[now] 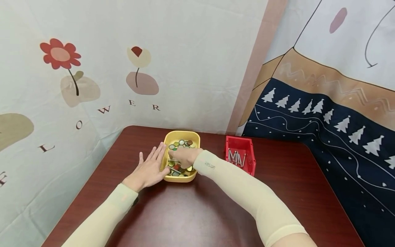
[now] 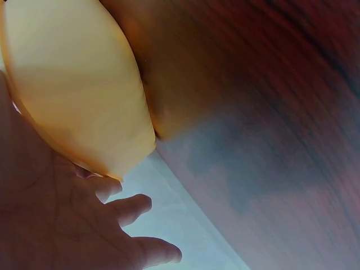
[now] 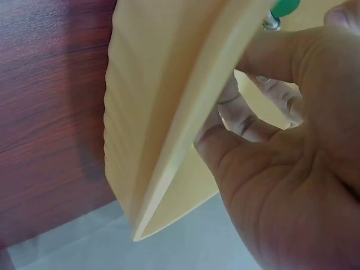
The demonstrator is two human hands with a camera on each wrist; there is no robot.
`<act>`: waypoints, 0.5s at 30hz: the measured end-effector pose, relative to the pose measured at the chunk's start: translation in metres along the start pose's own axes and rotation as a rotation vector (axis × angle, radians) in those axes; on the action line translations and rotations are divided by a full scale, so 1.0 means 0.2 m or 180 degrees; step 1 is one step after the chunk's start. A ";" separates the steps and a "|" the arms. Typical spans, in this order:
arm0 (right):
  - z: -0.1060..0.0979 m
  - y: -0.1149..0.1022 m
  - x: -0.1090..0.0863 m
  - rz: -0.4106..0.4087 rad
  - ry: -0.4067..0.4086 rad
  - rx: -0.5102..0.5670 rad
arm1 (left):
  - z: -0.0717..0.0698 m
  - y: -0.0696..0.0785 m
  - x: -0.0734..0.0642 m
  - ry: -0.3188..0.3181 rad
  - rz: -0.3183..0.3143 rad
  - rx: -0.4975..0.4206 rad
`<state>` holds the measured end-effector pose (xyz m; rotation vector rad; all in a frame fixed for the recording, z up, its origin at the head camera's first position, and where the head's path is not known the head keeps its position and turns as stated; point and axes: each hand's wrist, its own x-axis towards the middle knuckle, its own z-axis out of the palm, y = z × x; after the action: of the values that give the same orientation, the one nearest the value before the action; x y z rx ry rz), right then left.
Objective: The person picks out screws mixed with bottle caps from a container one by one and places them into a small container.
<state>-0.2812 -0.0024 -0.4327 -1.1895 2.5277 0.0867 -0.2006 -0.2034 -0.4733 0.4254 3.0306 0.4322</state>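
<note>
A yellow bin [image 1: 182,179] holds several bottle caps [image 1: 181,142] and a few metal bolts [image 1: 176,170]. My left hand [image 1: 149,171] lies along the bin's left side with fingers straight and thumb at the near-left rim. In the left wrist view its palm and fingers show beside the yellow wall [image 2: 84,84]. My right hand [image 1: 185,156] reaches over the right rim into the bin, fingers bent down among the caps. The right wrist view shows bent fingers [image 3: 247,121] behind the rim, near a green piece [image 3: 286,7]. I cannot tell whether they pinch anything.
To the right stands a red bin [image 1: 253,159] with several metal bolts [image 1: 236,157] in it, partly behind my right forearm. Both bins are on a dark red-brown table [image 1: 185,212]. A printed curtain [image 1: 191,68] hangs behind the table.
</note>
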 end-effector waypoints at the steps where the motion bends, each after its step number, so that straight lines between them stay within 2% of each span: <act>1: 0.00 0.01 -0.01 -0.0015 0.0036 0.0022 | 0.00 0.00 0.00 0.0003 0.0004 0.0003; 9: -0.01 0.08 -0.07 -0.0120 0.0352 0.0148 | 0.00 -0.01 0.01 -0.0011 0.0005 0.0024; 15: -0.02 0.13 -0.11 -0.0185 0.0617 0.0510 | 0.01 -0.01 0.01 -0.0023 0.0008 0.0020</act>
<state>-0.2880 0.0300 -0.4233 -1.2590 2.6029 -0.2523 -0.2036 -0.2041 -0.4760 0.4304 3.0254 0.4204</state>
